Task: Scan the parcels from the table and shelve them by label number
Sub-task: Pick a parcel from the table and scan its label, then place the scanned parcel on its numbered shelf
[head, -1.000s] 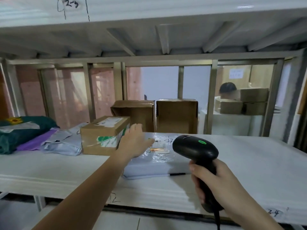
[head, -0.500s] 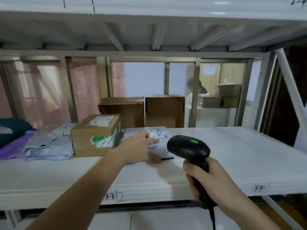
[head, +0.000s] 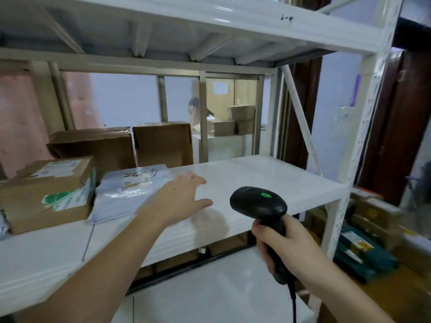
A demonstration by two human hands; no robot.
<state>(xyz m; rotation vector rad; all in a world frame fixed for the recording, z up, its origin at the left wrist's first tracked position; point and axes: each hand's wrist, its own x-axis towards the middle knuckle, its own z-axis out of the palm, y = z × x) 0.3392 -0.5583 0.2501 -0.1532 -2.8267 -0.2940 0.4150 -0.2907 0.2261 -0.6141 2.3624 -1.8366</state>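
at a white shelf [head: 256, 176] in a parcel store, a person's left hand [head: 184, 201] hangs with fingers spread and holding nothing, just right of a grey mailer [head: 130, 192] lying flat on the shelf with handwriting on its top; whether the hand touches the mailer's edge cannot be told through the blur. the mailer sits just beside a taped brown box [head: 46, 194], with two more boxes [head: 126, 148] standing behind. the right hand [head: 286, 248] has its grip wrapped round the handle of a black scanner [head: 258, 203], green light showing, cord trailing down. a marking reading "l-4" or the like [head: 286, 18] is on the shelf edge above. green parcels [head: 363, 250] lie low at the right, beyond the rack's post. judged from this, the shelving step for the mailer looks finished or nearly so, with the free hand off it. the next move likely calls for turning to the desk, which is not in view, taking another parcel with the free hand and aiming the scanner at its label.
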